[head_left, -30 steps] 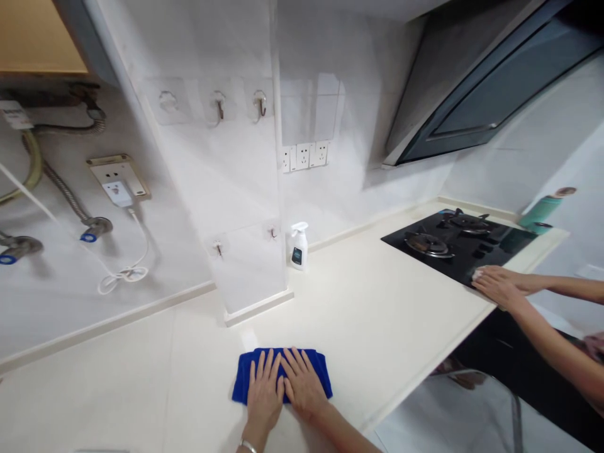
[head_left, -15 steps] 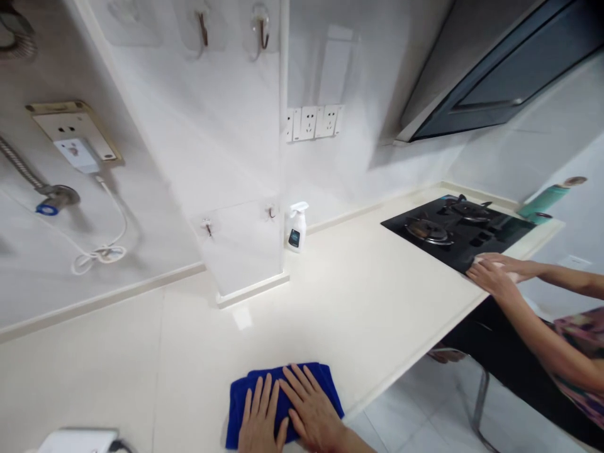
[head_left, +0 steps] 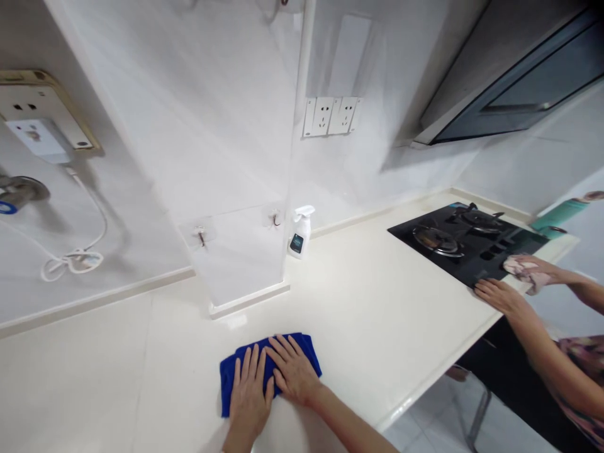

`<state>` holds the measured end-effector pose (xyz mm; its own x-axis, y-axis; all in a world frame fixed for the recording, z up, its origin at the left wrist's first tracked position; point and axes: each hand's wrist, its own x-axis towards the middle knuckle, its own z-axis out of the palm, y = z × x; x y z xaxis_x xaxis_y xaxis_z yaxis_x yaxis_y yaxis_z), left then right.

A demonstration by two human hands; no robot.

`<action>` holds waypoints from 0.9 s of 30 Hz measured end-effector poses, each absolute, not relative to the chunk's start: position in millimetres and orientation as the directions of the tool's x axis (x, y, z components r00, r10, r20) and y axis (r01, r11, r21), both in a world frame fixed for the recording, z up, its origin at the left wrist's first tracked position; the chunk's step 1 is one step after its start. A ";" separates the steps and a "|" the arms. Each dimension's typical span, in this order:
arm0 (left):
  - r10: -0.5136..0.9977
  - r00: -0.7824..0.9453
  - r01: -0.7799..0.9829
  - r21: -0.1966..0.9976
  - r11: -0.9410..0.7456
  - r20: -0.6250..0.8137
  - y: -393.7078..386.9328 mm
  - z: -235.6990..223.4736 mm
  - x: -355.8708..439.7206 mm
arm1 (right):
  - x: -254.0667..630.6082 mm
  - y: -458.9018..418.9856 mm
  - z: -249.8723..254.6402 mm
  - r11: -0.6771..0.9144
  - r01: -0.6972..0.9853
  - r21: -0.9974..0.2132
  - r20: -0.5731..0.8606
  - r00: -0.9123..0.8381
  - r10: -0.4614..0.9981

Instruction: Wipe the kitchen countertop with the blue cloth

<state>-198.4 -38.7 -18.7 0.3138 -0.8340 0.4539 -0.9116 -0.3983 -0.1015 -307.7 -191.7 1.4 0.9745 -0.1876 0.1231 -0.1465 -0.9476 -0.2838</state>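
One blue cloth (head_left: 269, 368), near worktop (head_left: 387, 302) front edge; two hands flat, fingers spread, pressing on it: left hand (head_left: 248, 397), right hand (head_left: 293, 376). One spray bottle (head_left: 301, 231) at back edge. One two-burner hob (head_left: 465, 242) toward right end.

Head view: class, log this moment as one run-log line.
left hand: flat on folded blue cloth | right hand: flat on it | cloth: on cream countertop | nearby: white spray bottle

Both palms flat on blue cloth (head_left: 268, 371) near worktop (head_left: 387, 314) front edge: left hand (head_left: 248, 396), right hand (head_left: 292, 376) side by side, touching. Spray bottle (head_left: 301, 232) at back edge. Hob (head_left: 465, 242) at right end; co-worker's hand (head_left: 499, 296) on its front edge, another (head_left: 528, 272) gripping rag.
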 end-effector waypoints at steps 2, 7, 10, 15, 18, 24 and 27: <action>-0.823 0.357 -0.899 -0.075 -0.431 0.442 -55.9 -21.2 -185.6 | -290.4 -206.9 3.8 -0.941 -0.149 -0.303 0.138 0.971 -0.198; -0.816 0.440 -0.876 -0.022 -0.482 0.374 -102.8 -21.6 -153.5 | -251.0 -243.9 4.4 -0.915 -0.163 -0.368 0.187 0.951 -0.245; -0.823 0.461 -0.871 -0.007 -0.491 0.332 -134.9 -17.3 -140.6 | -237.1 -267.6 -0.6 -0.900 -0.215 -0.379 0.215 0.926 -0.311; -0.804 0.503 -0.847 -0.001 -0.531 0.317 -173.7 -11.4 -139.3 | -238.3 -299.5 -10.3 -0.885 -0.221 -0.409 0.275 0.895 -0.351; -0.824 0.475 -0.863 -0.016 -0.504 0.310 -180.2 -9.5 -142.3 | -245.8 -306.5 -12.4 -0.882 -0.209 -0.423 0.310 0.881 -0.358; -0.895 0.364 -0.929 0.029 -0.369 0.258 -205.2 -3.9 -154.6 | -276.1 -319.2 -10.5 -0.842 -0.326 -0.430 0.285 0.836 -0.469; -0.935 0.271 -0.962 0.103 -0.253 0.228 -234.2 -1.1 -180.1 | -312.7 -335.6 -11.0 -0.796 -0.448 -0.407 0.228 0.794 -0.563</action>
<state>-180.1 -234.2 -1.1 0.2706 -0.9352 0.2284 -0.9619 -0.2532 0.1029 -312.7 -335.6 -11.0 0.7943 -0.5630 0.2281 -0.4477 -0.7964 -0.4066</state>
